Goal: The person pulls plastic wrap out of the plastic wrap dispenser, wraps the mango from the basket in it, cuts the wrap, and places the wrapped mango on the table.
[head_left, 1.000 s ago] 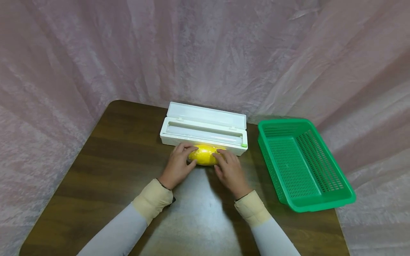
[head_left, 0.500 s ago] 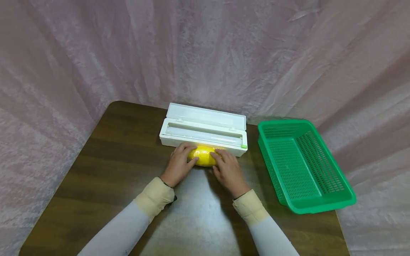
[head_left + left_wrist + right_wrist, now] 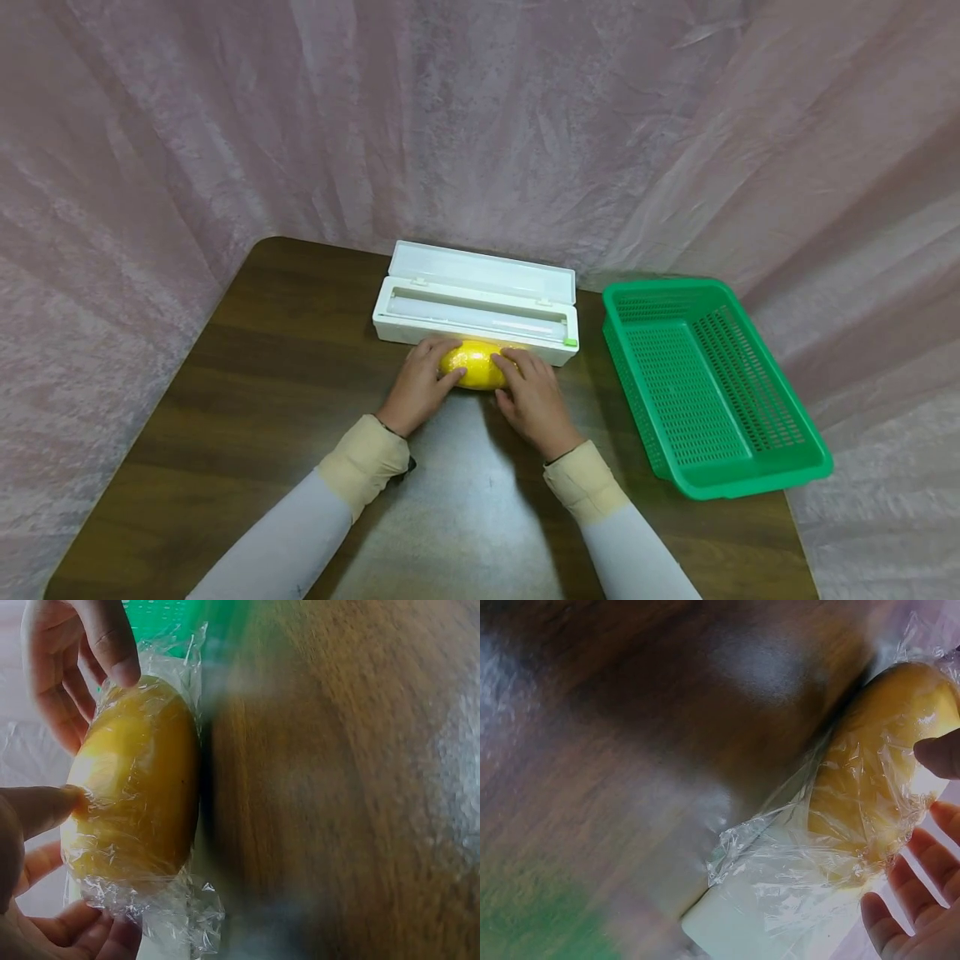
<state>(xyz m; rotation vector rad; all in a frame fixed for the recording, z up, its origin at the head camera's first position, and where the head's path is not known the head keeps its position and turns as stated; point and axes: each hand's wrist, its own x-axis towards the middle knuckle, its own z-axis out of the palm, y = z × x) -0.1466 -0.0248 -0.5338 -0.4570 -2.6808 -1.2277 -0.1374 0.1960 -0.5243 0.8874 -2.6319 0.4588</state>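
Note:
An oval yellow fruit (image 3: 476, 365), like a mango, lies wrapped in clear cling film (image 3: 772, 862) on the table, against the front of a long white box. My left hand (image 3: 416, 385) holds its left end, thumb on the near side and fingers over the far side. On the right end, my right hand (image 3: 536, 408) holds it with fingertips on the wrapped skin. Loose film sticks out past both ends of the fruit (image 3: 139, 787) in the left wrist view. The fruit's underside is hidden.
The white box (image 3: 397, 327) has its lid (image 3: 483, 272) tipped back and a roll of film (image 3: 480, 315) inside. To the right stands a green plastic basket (image 3: 757, 483) with perforated sides. Pink curtain (image 3: 480, 125) hangs behind the brown wooden table (image 3: 300, 333).
Both hands and the fruit have shifted very slightly to the left. The grip looks nearly the same, and the box and basket are where they were.

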